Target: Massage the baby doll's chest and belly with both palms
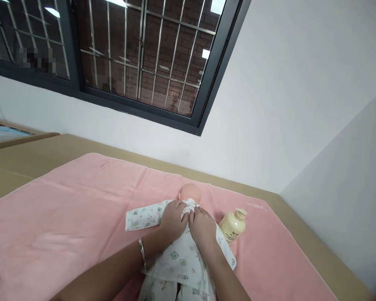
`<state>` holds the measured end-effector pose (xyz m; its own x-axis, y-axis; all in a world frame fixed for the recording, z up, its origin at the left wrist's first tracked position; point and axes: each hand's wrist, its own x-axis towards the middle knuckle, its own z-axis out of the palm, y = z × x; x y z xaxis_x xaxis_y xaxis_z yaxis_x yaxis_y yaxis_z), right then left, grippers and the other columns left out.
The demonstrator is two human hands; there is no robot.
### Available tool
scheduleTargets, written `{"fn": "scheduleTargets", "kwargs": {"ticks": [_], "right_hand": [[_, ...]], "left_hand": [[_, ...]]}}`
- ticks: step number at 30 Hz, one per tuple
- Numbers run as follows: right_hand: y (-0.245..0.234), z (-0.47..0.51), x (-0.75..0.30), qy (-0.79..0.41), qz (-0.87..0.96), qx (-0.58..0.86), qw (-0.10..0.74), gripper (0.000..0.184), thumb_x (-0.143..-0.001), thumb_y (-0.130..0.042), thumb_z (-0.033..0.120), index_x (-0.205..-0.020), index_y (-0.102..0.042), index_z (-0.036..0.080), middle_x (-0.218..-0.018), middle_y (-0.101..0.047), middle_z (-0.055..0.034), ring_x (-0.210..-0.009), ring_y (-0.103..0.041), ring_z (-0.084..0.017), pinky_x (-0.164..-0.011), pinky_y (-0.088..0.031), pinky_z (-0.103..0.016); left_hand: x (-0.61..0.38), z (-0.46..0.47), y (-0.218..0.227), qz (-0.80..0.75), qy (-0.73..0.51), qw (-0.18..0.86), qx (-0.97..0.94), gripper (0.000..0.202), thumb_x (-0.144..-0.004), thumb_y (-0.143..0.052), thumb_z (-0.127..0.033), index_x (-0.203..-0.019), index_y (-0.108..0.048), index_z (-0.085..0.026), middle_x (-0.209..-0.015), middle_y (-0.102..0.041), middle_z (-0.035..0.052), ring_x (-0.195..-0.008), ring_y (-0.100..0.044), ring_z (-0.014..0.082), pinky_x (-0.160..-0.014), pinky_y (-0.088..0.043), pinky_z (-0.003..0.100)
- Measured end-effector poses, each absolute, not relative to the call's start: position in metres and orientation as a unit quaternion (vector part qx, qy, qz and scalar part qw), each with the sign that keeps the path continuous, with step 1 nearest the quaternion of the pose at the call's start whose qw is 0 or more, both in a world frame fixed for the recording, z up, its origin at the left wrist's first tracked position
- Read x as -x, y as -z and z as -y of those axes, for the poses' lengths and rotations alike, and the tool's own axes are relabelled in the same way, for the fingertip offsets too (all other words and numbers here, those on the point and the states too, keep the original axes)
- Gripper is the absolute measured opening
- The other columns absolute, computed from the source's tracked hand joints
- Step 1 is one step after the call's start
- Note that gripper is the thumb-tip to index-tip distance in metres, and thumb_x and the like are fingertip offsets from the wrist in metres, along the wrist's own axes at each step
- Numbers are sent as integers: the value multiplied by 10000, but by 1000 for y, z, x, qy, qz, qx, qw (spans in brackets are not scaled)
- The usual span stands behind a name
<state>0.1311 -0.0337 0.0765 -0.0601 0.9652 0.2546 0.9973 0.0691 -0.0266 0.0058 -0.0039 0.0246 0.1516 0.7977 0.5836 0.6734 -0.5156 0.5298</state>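
A baby doll lies on a pink towel, its head pointing away from me. It wears a white printed garment with one sleeve spread out to the left. My left hand and my right hand rest side by side on the doll's chest, just below the neck. Their fingers are curled and pinch the garment's front edges together. A silver bangle circles my left wrist.
A cream pump bottle lies on the towel just right of the doll. The towel covers a tan surface that meets a white wall. A barred window sits above. Another white wall closes in on the right.
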Motion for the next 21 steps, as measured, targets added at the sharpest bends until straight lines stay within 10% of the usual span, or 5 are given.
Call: {"fn": "scheduleTargets", "kwargs": {"ticks": [5,21], "right_hand": [[-72,22,-138,48,747,655,105,338,-960,-355,240,-1146,-607,112,-1130,-659,-138,-1024,-600,-230,-896,-372,-322],[-81,32,-132,28,672,724,153,327,-929,-400,374,-1010,-667,204,-980,-716,-91,-950,-640,-230,-833,-388,-303]], "left_hand": [[-4,0,-28,-472,-415,80,-774,370,-830,-439,-180,-1155,-615,-201,-1163,-632,86,-1103,-550,236,-997,-391,435],[-5,2,-24,-500,-448,80,-737,136,-826,-493,-225,-909,-598,-200,-931,-650,65,-927,-579,235,-855,-446,398]]}}
